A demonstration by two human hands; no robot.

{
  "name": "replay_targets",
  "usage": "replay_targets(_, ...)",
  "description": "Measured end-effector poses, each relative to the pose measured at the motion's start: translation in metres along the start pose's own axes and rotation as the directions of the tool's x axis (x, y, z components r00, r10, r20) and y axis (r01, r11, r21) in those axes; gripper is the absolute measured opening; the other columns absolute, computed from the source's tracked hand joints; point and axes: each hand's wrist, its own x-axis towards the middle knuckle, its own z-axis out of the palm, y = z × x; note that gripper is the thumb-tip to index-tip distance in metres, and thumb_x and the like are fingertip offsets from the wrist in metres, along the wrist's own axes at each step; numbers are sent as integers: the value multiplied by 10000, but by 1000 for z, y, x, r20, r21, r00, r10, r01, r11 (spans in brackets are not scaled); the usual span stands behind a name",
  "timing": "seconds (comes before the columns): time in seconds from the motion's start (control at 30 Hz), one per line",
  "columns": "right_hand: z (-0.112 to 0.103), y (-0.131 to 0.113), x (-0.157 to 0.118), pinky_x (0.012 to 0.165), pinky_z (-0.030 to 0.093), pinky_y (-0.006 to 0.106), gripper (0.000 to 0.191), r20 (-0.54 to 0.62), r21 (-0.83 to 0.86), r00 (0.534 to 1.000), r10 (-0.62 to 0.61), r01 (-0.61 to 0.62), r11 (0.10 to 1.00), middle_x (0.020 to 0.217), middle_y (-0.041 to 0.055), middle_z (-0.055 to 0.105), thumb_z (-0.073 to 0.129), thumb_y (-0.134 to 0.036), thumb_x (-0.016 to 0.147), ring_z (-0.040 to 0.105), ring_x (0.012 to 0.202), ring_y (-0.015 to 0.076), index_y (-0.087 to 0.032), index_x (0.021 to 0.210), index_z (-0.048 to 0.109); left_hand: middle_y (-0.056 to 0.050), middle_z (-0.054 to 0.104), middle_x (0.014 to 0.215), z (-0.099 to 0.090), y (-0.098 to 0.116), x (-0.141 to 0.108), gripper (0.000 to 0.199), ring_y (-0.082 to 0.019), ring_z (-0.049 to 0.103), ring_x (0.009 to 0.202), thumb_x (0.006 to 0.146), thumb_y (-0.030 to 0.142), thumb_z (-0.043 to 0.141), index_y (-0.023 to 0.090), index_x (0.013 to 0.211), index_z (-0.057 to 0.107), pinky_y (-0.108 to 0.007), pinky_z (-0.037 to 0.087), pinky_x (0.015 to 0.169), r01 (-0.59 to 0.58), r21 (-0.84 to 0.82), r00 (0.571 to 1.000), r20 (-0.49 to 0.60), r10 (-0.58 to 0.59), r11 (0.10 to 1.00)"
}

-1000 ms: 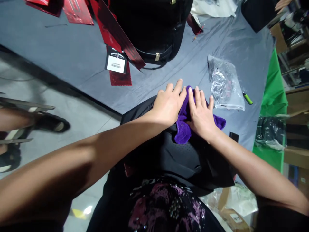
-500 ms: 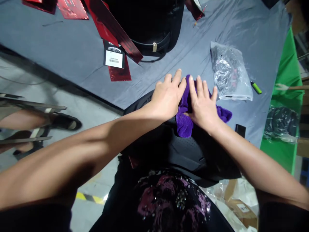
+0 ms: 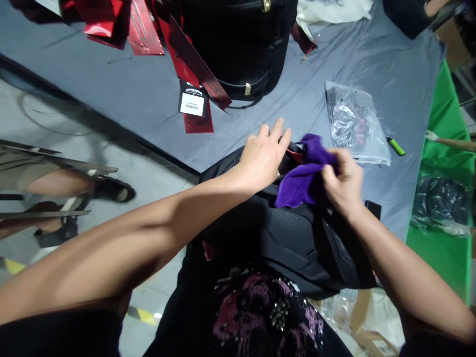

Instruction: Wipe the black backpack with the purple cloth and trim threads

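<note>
Head view: my right hand (image 3: 344,181) pinches a purple cloth (image 3: 297,186) between thumb and curled fingers, the fabric bunched at the grip and its loose folds hanging over a black bag with a perforated panel (image 3: 290,228). My left hand (image 3: 264,156) lies palm down on the same bag, fingers extended and slightly spread, just left of the cloth; its thumb is mostly hidden. The bag rests between my body and the grey-covered table (image 3: 148,94). Beyond it stands a second black bag with gold-coloured fittings (image 3: 238,44), beside which lie red foil strips (image 3: 146,29) and a barcoded hang tag (image 3: 192,101). To the right of my hands lie a clear plastic pouch (image 3: 355,124), a small green marker-like object (image 3: 395,146) near its corner, and a small black object (image 3: 373,209) close to my right wrist.
</note>
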Motion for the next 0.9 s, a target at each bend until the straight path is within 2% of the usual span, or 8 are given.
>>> replay_targets(0.1, -35, 32, -2, 842, 525, 374, 263, -215, 395, 906, 365, -261, 881, 1091, 76, 687, 551, -314, 840, 658, 1014, 219, -226, 1074, 633, -160, 110, 1626, 0, 0, 1, 949, -363, 342, 1327, 773, 284, 703, 158, 1538, 156, -433, 436, 998, -1, 12, 1000, 6, 1, 1000)
replay_targets(0.27, -78, 67, 1, 674, 512, 381, 160, 81, 667, 648, 757, -600, 442, 840, 85, 726, 687, -346, 722, 691, 879, 245, -290, 581, 638, -150, 117, 1631, -3, 0, 5, 926, -348, 363, 1323, 769, 251, 714, 171, 1532, 194, -422, 453, 985, 17, 18, 999, 45, -17, 1000)
replay_targets(0.4, -69, 28, -8, 765, 499, 373, 72, -101, 600, 827, 552, -392, 697, 984, 20, 720, 646, -369, 820, 668, 965, 236, -354, 840, 714, -133, 118, 1634, -5, 0, 7, 897, -351, 361, 1330, 798, 242, 680, 201, 1540, 179, -438, 456, 986, 28, 7, 997, 70, -29, 1000)
replay_targets(0.5, -41, -10, -11, 825, 509, 388, 251, 88, 204, 994, 60, -77, 976, 1071, 46, 690, 541, -256, 896, 646, 985, 236, -294, 1106, 672, -129, 129, 1631, -4, 0, 9, 773, -334, 373, 1324, 861, 221, 594, 176, 1532, 214, -433, 467, 979, 40, -18, 997, 71, -39, 999)
replay_targets(0.53, -31, -19, -9, 819, 510, 391, 276, 257, 51, 961, -104, 94, 994, 1063, 68, 686, 501, -197, 902, 639, 980, 240, -253, 1108, 675, -124, 142, 1630, -3, 0, 9, 692, -323, 387, 1314, 899, 207, 528, 175, 1525, 237, -431, 476, 965, 50, -25, 996, 70, -48, 998)
replay_targets(0.6, -14, -31, -1, 776, 501, 382, 303, 590, -150, 762, -268, 429, 891, 978, 97, 687, 457, -107, 888, 628, 948, 247, -200, 1037, 704, -116, 169, 1626, -1, 1, 10, 575, -304, 413, 1291, 950, 158, 377, 181, 1515, 271, -434, 492, 933, 67, -16, 996, 54, -66, 998)
replay_targets(0.7, 2, -39, 15, 686, 464, 334, 263, 823, -237, 519, -231, 684, 690, 863, 104, 675, 481, -96, 891, 615, 872, 242, -172, 968, 720, -113, 185, 1623, 3, 2, 11, 583, -297, 425, 1274, 942, 81, 288, 178, 1516, 270, -432, 501, 907, 69, 36, 998, 6, -69, 997)
replay_targets(0.9, 10, -50, 29, 612, 384, 284, 240, 921, -239, 377, -104, 754, 612, 898, 105, 685, 487, -60, 887, 619, 810, 202, -141, 952, 704, -105, 167, 1627, 1, 1, 10, 631, -297, 424, 1266, 904, 62, 351, 175, 1517, 257, -412, 496, 913, 54, 49, 998, 31, -56, 997)
